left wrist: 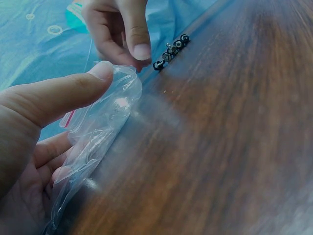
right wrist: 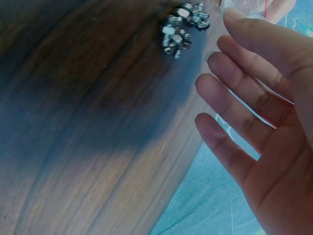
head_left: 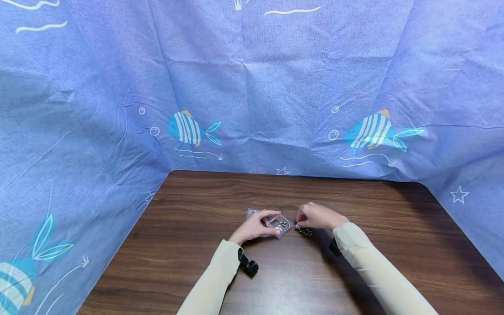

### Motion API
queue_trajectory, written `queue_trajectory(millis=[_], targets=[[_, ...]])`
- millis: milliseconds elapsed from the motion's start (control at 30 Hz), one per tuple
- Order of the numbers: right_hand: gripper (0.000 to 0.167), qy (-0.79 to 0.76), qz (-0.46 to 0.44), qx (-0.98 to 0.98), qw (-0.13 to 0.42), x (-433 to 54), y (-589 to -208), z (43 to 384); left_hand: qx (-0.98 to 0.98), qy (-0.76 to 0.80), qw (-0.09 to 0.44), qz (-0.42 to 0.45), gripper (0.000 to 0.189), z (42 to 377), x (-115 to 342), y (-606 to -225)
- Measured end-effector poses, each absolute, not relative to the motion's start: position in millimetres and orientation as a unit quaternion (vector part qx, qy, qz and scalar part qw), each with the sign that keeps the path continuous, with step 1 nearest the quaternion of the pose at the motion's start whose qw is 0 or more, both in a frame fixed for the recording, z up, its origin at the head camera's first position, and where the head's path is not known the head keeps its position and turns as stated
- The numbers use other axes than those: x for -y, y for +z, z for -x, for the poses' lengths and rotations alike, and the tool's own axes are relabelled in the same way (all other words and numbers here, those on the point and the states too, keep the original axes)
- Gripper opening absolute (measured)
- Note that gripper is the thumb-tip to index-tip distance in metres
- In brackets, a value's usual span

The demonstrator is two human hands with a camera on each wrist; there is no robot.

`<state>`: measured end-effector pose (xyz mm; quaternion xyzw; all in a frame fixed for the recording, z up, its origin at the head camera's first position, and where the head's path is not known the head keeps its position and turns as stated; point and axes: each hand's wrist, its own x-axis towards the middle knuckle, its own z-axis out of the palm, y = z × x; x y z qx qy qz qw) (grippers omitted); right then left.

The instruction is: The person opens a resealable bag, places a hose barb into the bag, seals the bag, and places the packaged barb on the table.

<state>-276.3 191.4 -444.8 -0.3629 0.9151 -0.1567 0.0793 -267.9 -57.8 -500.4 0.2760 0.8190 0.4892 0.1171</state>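
Observation:
My left hand (head_left: 256, 226) grips a clear plastic zip bag (head_left: 284, 233) between thumb and fingers, over the table. Through the film in the head view, a few small shiny pieces appear inside, and a red line (left wrist: 71, 119) runs along the bag in the left wrist view. Just to the right, my right hand (head_left: 316, 216) hovers low with its fingers loosely bent. Its thumb tip (right wrist: 234, 13) overlaps the bag in the right wrist view, apart from the other fingertips. Below that hand lies a small cluster of black and silver metal pieces (right wrist: 176, 30).
A dark wood-grain table (head_left: 189, 262) lies under both hands. Blue cloth (head_left: 252, 96) printed with fish hangs behind it and at its sides. Black straps with small devices (head_left: 249, 265) sit on the wrists, below cream sleeves (head_left: 212, 275).

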Motion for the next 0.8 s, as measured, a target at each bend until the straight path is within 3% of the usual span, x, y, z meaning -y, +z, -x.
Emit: queue_trajectory(millis=[300, 567, 800], targets=[[0.016, -0.146, 0.312, -0.934, 0.096, -193.5, -448.4, 274.3, -0.815, 0.487, 0.129, -0.287, 0.055, 251.9, 60.5, -467.9], [0.014, -0.135, 0.317, -0.935, 0.082, -191.2, -449.0, 272.1, -0.818, 0.491, 0.115, -0.276, 0.058, 267.4, 58.4, -500.7], [0.015, -0.125, 0.31, -0.938, 0.094, -191.8, -449.8, 275.1, -0.814, 0.499, 0.116, -0.276, 0.059, 271.9, 59.8, -506.2]])
